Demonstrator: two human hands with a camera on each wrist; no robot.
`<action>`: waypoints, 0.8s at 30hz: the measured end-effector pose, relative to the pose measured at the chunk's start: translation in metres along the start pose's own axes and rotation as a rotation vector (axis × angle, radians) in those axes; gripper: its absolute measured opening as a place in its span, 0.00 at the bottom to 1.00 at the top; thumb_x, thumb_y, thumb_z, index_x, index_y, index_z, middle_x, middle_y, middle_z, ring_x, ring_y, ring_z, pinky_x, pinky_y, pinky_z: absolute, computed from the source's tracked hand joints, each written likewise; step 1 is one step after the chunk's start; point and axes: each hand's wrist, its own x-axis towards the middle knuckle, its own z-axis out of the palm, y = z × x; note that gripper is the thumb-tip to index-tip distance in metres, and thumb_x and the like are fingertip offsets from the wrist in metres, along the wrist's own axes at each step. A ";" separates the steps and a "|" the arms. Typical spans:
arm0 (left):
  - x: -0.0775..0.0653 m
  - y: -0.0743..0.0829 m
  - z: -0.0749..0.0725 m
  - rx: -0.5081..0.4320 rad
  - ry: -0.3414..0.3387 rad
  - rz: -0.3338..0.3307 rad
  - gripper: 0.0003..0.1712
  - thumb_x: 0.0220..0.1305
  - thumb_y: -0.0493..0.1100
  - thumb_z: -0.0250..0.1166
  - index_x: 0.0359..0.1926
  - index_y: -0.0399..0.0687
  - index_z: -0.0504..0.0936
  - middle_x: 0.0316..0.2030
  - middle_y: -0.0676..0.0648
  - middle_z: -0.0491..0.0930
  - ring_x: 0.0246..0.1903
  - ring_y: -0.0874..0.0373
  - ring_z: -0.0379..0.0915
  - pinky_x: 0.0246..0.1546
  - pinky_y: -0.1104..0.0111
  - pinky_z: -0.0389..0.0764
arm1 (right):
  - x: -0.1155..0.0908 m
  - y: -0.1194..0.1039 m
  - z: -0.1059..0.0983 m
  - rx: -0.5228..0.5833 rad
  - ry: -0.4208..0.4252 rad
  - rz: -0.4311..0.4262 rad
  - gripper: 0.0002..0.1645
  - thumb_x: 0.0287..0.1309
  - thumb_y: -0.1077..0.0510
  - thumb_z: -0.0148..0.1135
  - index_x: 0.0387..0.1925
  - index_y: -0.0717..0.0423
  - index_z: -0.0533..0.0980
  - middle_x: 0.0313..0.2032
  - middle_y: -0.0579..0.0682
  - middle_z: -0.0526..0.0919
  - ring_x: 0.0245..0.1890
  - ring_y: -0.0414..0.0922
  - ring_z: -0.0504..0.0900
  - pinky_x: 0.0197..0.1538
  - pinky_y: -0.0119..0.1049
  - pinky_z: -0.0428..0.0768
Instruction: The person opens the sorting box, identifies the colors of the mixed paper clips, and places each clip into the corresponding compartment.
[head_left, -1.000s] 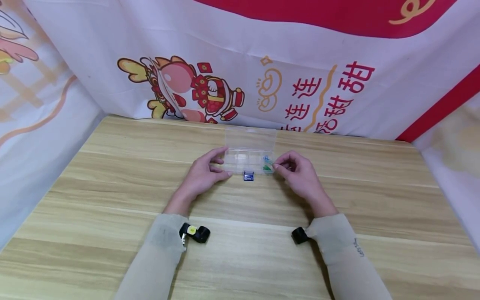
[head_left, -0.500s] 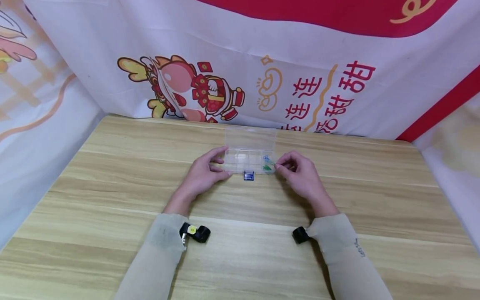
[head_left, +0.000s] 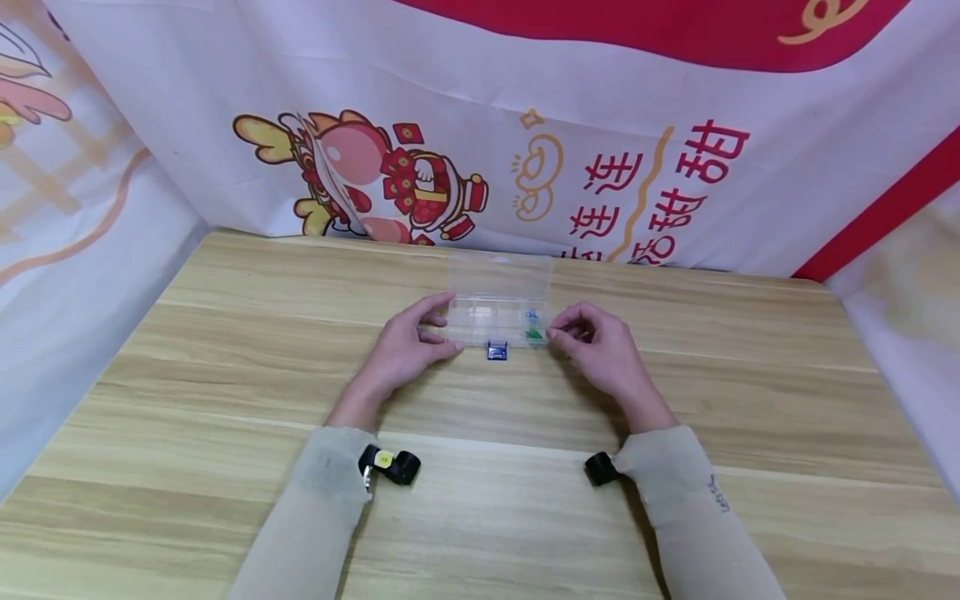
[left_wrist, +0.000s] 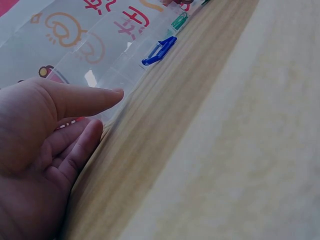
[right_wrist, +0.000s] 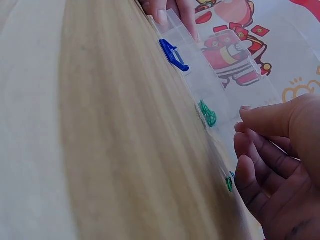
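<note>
A clear plastic compartment box (head_left: 484, 321) stands on the table with its lid (head_left: 501, 277) raised at the back. My left hand (head_left: 403, 346) holds its left end, thumb at the front corner and fingers along the side. Beside the right end is my right hand (head_left: 597, 346), thumb and index finger slightly apart, nothing visible between them. Green paper clips (right_wrist: 207, 115) lie in the front right compartment; small blue pieces (head_left: 531, 315) lie behind them. A blue latch (head_left: 497, 351) sticks out at the box's front.
Small green clips (right_wrist: 229, 184) show below the right hand's fingers in the right wrist view. A printed cloth (head_left: 450, 75) hangs along the back edge of the wooden table (head_left: 480, 517), close behind the lid.
A thin green clip was between the right fingertips and the box earlier; it no longer shows there. The left hand and the box have stayed put.
</note>
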 end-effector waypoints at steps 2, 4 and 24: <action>0.000 0.001 0.000 -0.003 -0.001 0.001 0.47 0.64 0.39 0.79 0.80 0.64 0.70 0.63 0.45 0.79 0.54 0.48 0.83 0.57 0.57 0.87 | 0.000 0.001 -0.002 -0.002 0.011 0.003 0.06 0.74 0.54 0.67 0.47 0.50 0.82 0.47 0.52 0.83 0.45 0.49 0.79 0.45 0.40 0.81; 0.000 0.001 0.000 -0.003 -0.002 0.001 0.47 0.64 0.39 0.79 0.80 0.65 0.70 0.63 0.45 0.79 0.54 0.47 0.83 0.57 0.57 0.87 | -0.001 0.004 -0.006 -0.003 0.025 0.011 0.06 0.74 0.53 0.68 0.47 0.49 0.83 0.47 0.51 0.83 0.45 0.49 0.79 0.44 0.40 0.82; -0.001 0.001 0.000 -0.014 -0.014 -0.010 0.46 0.65 0.40 0.78 0.80 0.65 0.69 0.64 0.44 0.79 0.56 0.47 0.82 0.60 0.55 0.85 | -0.018 0.036 -0.043 -0.069 0.099 0.099 0.14 0.73 0.47 0.69 0.50 0.51 0.85 0.49 0.54 0.86 0.46 0.48 0.79 0.48 0.34 0.79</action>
